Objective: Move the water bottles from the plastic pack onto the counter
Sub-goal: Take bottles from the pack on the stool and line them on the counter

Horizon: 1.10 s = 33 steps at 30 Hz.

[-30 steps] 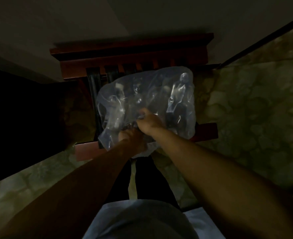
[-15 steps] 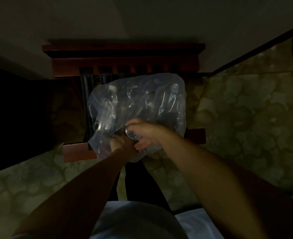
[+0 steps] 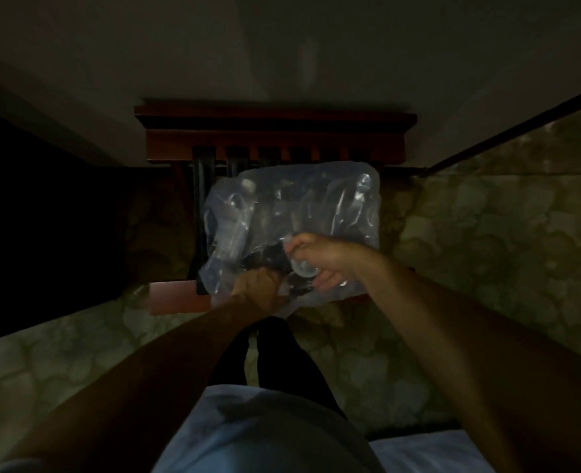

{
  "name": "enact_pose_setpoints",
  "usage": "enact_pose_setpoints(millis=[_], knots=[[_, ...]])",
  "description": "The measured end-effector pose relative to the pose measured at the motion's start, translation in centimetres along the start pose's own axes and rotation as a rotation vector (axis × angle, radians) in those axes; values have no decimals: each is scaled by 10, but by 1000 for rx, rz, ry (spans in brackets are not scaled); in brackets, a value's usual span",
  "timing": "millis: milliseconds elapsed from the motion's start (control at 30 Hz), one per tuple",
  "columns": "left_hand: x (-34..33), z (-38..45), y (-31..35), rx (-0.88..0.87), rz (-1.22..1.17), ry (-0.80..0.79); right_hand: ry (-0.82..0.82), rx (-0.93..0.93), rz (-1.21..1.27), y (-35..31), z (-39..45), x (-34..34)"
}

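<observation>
The left hand [image 3: 258, 286] pinched the plastic pack's [image 3: 302, 206] near edge; just beside, the right hand [image 3: 320, 259] gripped a bottle [image 3: 302, 268] base emerging. Beyond the grip, loose film could snag, tipping remaining bottles [image 3: 234, 213] off the wooden chair [image 3: 275, 131].

The clear plastic pack [image 3: 292, 230] sits crumpled on the wooden chair [image 3: 173, 298]. Water bottles [image 3: 234, 220] lie inside; one bottle [image 3: 302, 268] pokes out the near opening.

plastic pack [image 3: 292, 213] fills chair [image 3: 275, 138] — floor [image 3: 487, 250] beside open
</observation>
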<state>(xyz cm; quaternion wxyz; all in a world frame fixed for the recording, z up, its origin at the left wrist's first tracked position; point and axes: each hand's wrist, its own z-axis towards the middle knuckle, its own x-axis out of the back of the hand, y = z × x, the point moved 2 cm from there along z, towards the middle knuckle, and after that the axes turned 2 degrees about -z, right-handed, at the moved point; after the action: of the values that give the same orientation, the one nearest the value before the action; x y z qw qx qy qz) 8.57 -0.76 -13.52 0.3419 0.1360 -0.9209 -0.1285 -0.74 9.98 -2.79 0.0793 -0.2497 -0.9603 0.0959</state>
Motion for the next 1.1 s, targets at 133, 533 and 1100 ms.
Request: enact_pose_setpoints(millis=[133,533,1100], knots=[[37,-21,13,-115,105,137,210,85,-227,-1,-4,5],[106,-52,15,-213,-312,474,557,195,-735,1,-28,5],[230,-90,38,183,-1628,661,569,207,-243,-74,-130,94]])
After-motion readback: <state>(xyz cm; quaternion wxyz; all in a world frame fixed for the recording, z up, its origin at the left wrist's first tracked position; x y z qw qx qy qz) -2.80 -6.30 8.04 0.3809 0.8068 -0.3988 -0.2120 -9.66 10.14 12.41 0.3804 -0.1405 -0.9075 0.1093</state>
